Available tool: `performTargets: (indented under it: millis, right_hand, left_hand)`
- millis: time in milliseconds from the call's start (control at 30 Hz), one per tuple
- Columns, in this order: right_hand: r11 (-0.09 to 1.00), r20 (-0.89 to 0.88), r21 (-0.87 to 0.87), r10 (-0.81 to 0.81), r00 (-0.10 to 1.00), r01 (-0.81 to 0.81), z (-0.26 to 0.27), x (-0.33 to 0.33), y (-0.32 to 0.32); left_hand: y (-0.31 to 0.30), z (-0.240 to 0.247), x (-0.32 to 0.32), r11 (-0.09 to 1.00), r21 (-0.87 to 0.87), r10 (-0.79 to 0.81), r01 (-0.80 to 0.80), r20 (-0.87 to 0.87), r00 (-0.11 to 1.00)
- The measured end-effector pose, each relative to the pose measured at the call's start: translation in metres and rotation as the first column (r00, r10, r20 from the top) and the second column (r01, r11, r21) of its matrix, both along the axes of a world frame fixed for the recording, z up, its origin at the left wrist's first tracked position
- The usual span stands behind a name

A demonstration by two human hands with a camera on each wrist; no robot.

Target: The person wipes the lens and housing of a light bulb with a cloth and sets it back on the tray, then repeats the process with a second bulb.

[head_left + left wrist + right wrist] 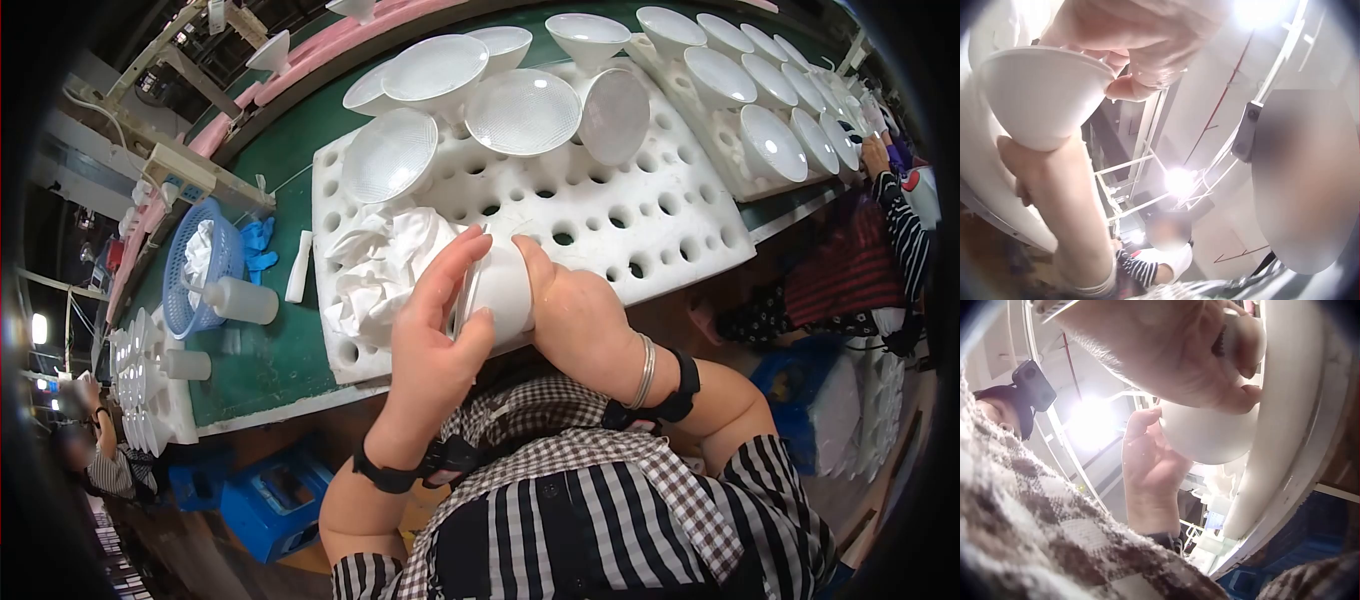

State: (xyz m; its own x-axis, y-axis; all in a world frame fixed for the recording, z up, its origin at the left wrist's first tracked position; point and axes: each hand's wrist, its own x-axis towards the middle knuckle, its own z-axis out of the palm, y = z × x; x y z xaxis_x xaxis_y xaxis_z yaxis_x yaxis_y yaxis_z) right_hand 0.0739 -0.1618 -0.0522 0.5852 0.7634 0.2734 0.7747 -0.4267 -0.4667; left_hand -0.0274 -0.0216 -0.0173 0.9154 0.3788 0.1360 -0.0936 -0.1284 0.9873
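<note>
Both hands hold a white cone-shaped lamp piece (500, 290) between them, above the near edge of the foam tray. The left hand (435, 320) grips its wide rim, thumb on the near side and fingers on the far side. At the narrow end, the right hand (585, 315) curls round the piece. In the left wrist view the white cup-like body (1044, 94) lies between the left hand (1141, 37) and the right hand (1054, 194). The right wrist view shows the same piece (1210, 434). A crumpled white cloth (375, 270) lies just left of the hands.
The holed white foam tray (520, 205) carries several lamp pieces (522, 112) at its far side. Another filled tray (700, 130) stands right. On the green table (250, 365) are a blue basket (190, 250), a bottle (240, 300) and a blue glove (258, 245). Other people sit at both sides.
</note>
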Motion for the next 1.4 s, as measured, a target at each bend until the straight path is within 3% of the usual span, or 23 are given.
performTargets:
  millis: [67,167,300,400,467,800,867,900,967,1033,1100,1133,1167,1267,1300,1400]
  right_hand:
    - [1.000,0.027,-0.018,0.003,1.000,-0.003,0.006,-0.001,0.001]
    - [0.998,0.056,-0.045,0.035,0.998,-0.033,0.015,-0.001,0.004]
    - [0.989,0.090,-0.119,0.095,0.991,-0.084,0.034,0.000,0.013]
    - [0.984,0.137,-0.143,0.121,0.983,-0.102,0.039,-0.005,0.018]
    - [0.978,0.118,-0.202,0.083,0.989,-0.058,0.042,-0.009,0.022]
    - [0.974,0.201,-0.224,0.090,0.975,-0.044,0.042,-0.015,0.022]
    - [0.977,0.181,-0.212,0.074,0.981,-0.034,0.041,-0.016,0.022]
    - [0.976,0.185,-0.213,0.081,0.979,-0.040,0.039,-0.019,0.021]
    - [0.964,0.247,-0.265,0.070,0.967,-0.002,0.035,-0.020,0.019]
    - [0.979,0.202,-0.203,0.051,0.978,-0.009,0.027,-0.011,0.015]
    - [0.988,0.138,-0.153,0.031,0.990,-0.009,0.021,-0.007,0.010]
    - [0.990,0.109,-0.138,0.042,0.993,-0.027,0.020,-0.004,0.010]
    - [0.992,0.082,-0.119,0.056,0.995,-0.046,0.019,-0.001,0.010]
    - [0.992,0.021,-0.105,0.068,0.997,-0.066,0.020,0.005,0.011]
    - [0.991,0.019,-0.111,0.076,0.997,-0.074,0.020,0.007,0.011]
    - [0.991,-0.081,-0.108,0.069,0.994,-0.078,0.019,0.015,0.011]
  left_hand:
    - [-0.005,-0.004,-0.005,0.961,0.255,0.092,-0.105,0.063,0.994]
    - [-0.001,-0.002,-0.012,0.923,0.340,0.170,-0.178,0.054,0.984]
    - [0.012,0.003,-0.021,0.900,0.348,0.249,-0.263,0.084,0.965]
    - [0.017,0.013,-0.025,0.882,0.354,0.331,-0.310,0.003,0.944]
    - [0.020,0.023,-0.021,0.846,0.446,0.378,-0.293,-0.114,0.919]
    - [0.015,0.016,-0.030,0.854,0.373,0.371,-0.362,0.051,0.927]
    - [0.019,0.026,-0.023,0.847,0.403,0.419,-0.347,-0.103,0.902]
    - [0.027,0.021,-0.018,0.845,0.400,0.425,-0.355,-0.100,0.900]
    - [0.047,0.003,-0.008,0.923,-0.070,0.363,-0.377,-0.161,0.918]
    - [0.052,-0.001,-0.009,0.942,-0.095,0.305,-0.321,-0.153,0.940]
    - [0.051,-0.012,-0.013,0.927,-0.293,0.264,-0.236,0.059,0.963]
    - [0.057,-0.014,-0.017,0.944,-0.302,0.156,-0.136,0.042,0.987]
    - [0.052,-0.017,-0.020,0.943,-0.305,0.150,-0.131,0.040,0.988]
    - [0.035,-0.019,-0.020,0.999,-0.008,-0.036,0.038,0.110,0.993]
    - [0.030,-0.017,-0.015,0.999,-0.013,-0.028,0.030,0.108,0.994]
    - [0.027,-0.010,0.001,0.953,-0.303,-0.019,0.021,0.009,1.000]
